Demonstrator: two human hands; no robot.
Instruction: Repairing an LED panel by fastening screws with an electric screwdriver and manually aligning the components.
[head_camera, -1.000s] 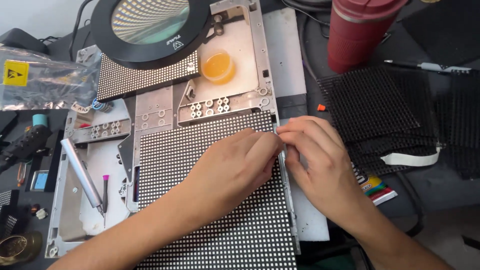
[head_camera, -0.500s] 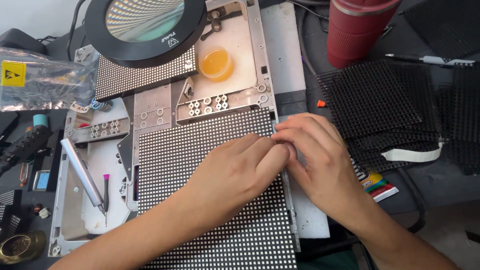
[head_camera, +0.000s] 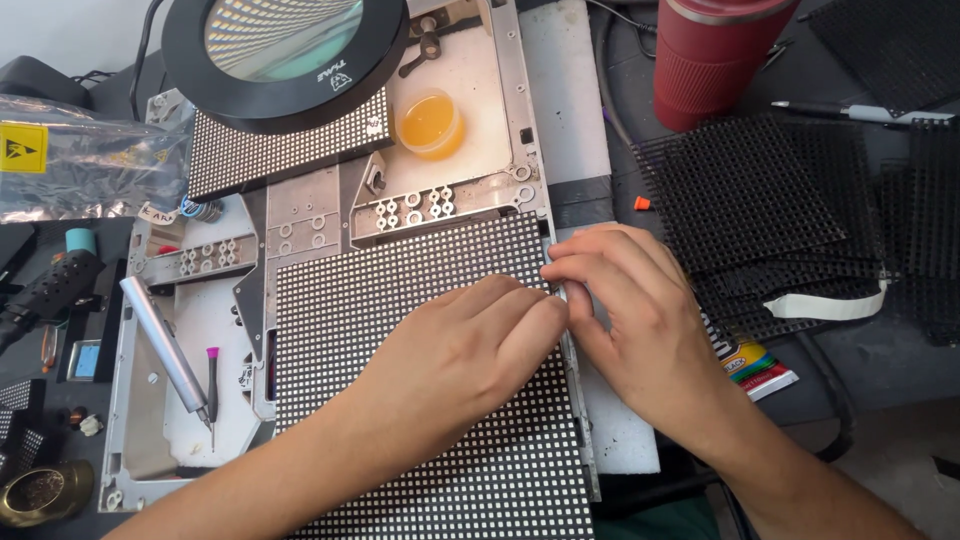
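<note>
The work surface is a dark tabletop, crowded with parts, and in its middle lies a pale metal frame that carries most of the things. On the lower half of this frame rests a large LED panel, a board covered with a fine grid of small white dots, and its right edge runs along the right rail of the frame. The left hand lies flat on this panel near its right edge, the fingers bent and close together, pressing down and holding nothing that I can see. The right hand comes from the right side and meets it at the same edge; its fingers are curled and pinched at the rim of the panel, but whether they grip something small there I cannot tell. At the far edge of the frame stands a round magnifier lamp with a black ring, above a second, smaller dotted panel. Beside it, in the far part of the frame, sits a small cup of orange liquid. On the left part of the frame lies a grey pen-shaped tool. On the tabletop, toward the far right corner, stands a red tumbler, and near the right edge lie black grid masks in a loose pile. At the left edge lies a silver plastic bag.
</note>
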